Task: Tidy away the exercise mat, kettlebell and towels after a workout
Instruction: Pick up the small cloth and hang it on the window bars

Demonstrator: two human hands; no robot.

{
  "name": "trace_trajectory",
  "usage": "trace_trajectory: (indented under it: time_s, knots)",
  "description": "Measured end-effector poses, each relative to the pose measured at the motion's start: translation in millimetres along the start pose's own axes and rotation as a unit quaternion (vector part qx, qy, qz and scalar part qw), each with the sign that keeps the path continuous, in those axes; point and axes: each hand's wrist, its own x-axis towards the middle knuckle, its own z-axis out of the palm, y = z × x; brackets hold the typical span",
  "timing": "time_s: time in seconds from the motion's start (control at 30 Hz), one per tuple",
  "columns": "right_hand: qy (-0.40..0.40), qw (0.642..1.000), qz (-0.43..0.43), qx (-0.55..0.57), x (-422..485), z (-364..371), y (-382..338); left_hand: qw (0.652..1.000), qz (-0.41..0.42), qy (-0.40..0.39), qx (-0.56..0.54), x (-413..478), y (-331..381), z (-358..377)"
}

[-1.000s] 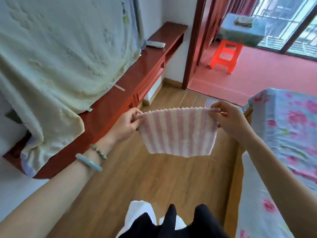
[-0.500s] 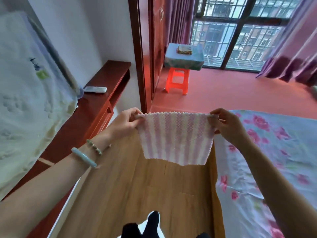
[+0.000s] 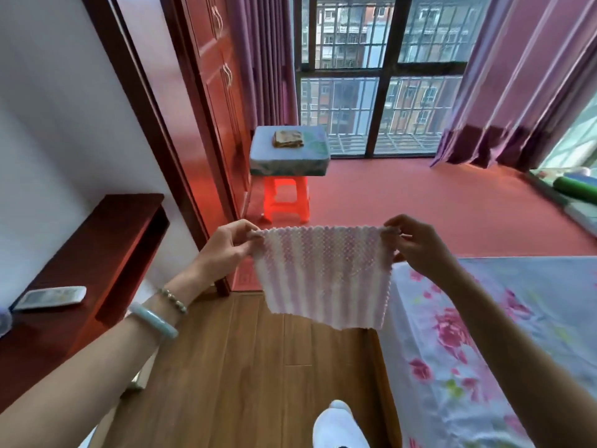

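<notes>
towel: a small pink-and-white striped towel (image 3: pixel 323 276) is held up in the air, spread flat and hanging from its top edge, above the wooden floor (image 3: pixel 242 367) and just left of the bed (image 3: pixel 504 334).
left hand: the left hand (image 3: pixel 226 250) pinches the towel's top left corner between thumb and curled fingers.
right hand: the right hand (image 3: pixel 416 245) pinches the top right corner the same way, so the top edge is pulled straight between the 2 hands.
wrist: a pale green bangle (image 3: pixel 153 320) and a bead bracelet (image 3: pixel 172 300) sit on the left wrist.
bed: covered with a white sheet printed with pink flowers, at the right of the view.
cabinet: a low red-brown cabinet (image 3: pixel 97 253) stands along the left wall, with a remote control (image 3: pixel 51 297) lying on top.
stool: an orange plastic stool (image 3: pixel 286 203) stands on the red floor (image 3: pixel 420 205) beyond the towel, carrying a blue cloth-covered block (image 3: pixel 289 156) with a folded brown item (image 3: pixel 288 139) on it.
far right: a green rolled mat (image 3: pixel 578 185) lies by the right edge, near the purple curtains (image 3: pixel 517 76).
backdrop: a red wardrobe (image 3: pixel 219 76) on the left, a barred window (image 3: pixel 371 76) behind.
below: 1 white shoe (image 3: pixel 339 425) shows at the bottom edge.
</notes>
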Motion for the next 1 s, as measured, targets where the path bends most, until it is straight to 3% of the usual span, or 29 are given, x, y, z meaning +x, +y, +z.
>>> trace_trajectory:
  time_s: [0.43, 1.0]
  knots:
    - [-0.004, 1.000, 0.013, -0.002, 292.0, -65.6, 50.2, 1.000, -0.003, 0.023, 0.005, 300.4, -11.4, 49.1]
    - [0.094, 0.994, 0.006, -0.062, 633.3, -85.0, 74.0, 0.991, 0.067, -0.100, -0.061, 721.7, -53.6, 33.1]
